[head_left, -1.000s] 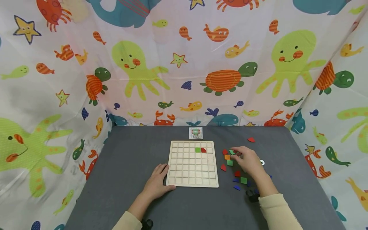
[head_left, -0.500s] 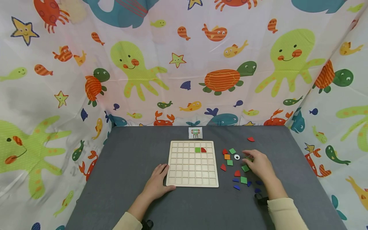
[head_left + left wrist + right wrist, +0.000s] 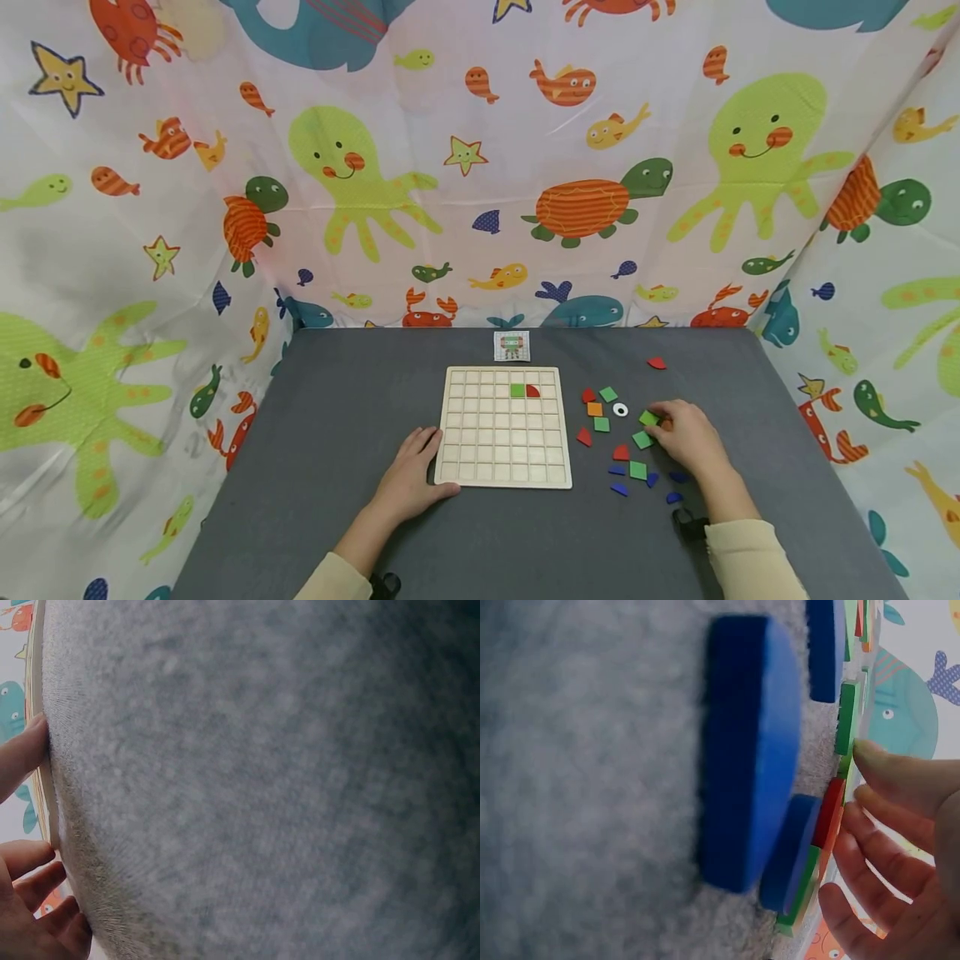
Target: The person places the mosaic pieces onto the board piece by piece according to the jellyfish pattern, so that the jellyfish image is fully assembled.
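Note:
A pale wooden grid board [image 3: 503, 450] lies in the middle of the head view, with a green square [image 3: 517, 391] and a red quarter-round piece [image 3: 532, 391] set in its upper rows. My left hand [image 3: 408, 479] rests at its lower-left corner, fingers along the left edge and thumb at the bottom edge. Right of the board, my right hand [image 3: 682, 437] pinches a light green square [image 3: 648, 418] between thumb and index fingertips. Just below that lies another green square [image 3: 642, 439]. The right wrist view shows a blue piece [image 3: 742, 750] close to the camera.
Loose red, green and blue pieces are scattered right of the board, with an orange square [image 3: 595, 409] and a white ring [image 3: 620, 409]. A lone red piece [image 3: 657, 363] lies farther back. Behind the board is a small picture card [image 3: 512, 346]. A printed curtain surrounds the grey table [image 3: 360, 375].
My right hand has moved right, away from the upper green square and past the white ring, and now pinches a light green square. My left hand has stayed at the board's corner.

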`<state>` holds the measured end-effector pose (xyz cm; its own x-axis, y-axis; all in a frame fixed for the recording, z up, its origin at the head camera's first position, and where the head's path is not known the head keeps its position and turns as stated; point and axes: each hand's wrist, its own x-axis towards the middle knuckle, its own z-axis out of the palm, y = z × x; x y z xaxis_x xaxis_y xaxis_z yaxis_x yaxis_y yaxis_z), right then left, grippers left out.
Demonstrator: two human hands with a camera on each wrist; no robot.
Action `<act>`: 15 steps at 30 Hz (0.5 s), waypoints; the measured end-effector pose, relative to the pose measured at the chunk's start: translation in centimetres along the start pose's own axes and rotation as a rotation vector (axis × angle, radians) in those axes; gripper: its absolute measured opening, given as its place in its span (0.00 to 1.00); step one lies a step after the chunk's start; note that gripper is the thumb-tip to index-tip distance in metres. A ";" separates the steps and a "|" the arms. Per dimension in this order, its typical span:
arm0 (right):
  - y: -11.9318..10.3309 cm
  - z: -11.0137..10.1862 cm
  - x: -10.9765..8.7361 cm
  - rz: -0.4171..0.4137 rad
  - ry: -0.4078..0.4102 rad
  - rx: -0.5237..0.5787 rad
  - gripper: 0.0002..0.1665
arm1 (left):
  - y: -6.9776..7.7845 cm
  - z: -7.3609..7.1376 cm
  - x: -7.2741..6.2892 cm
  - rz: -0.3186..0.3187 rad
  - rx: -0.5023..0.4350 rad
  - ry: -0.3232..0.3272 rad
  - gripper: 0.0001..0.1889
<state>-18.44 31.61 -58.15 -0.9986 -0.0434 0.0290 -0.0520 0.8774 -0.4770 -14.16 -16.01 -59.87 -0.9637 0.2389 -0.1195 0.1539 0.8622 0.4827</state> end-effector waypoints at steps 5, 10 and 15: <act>-0.2 0.0 0.2 -0.031 -0.005 -0.057 0.18 | 0.0 0.0 -0.1 0.000 0.001 0.008 0.53; -0.5 0.0 0.5 -0.056 -0.006 -0.088 0.17 | -0.1 0.0 -0.2 -0.002 0.002 0.006 0.53; -0.7 -0.2 0.7 -0.073 0.014 -0.124 0.15 | 0.0 0.0 -0.1 0.006 -0.001 0.007 0.53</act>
<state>-19.11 31.05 -57.65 -0.9920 -0.1031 0.0724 -0.1224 0.9244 -0.3611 -14.06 -16.04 -59.83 -0.9642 0.2407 -0.1111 0.1591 0.8606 0.4838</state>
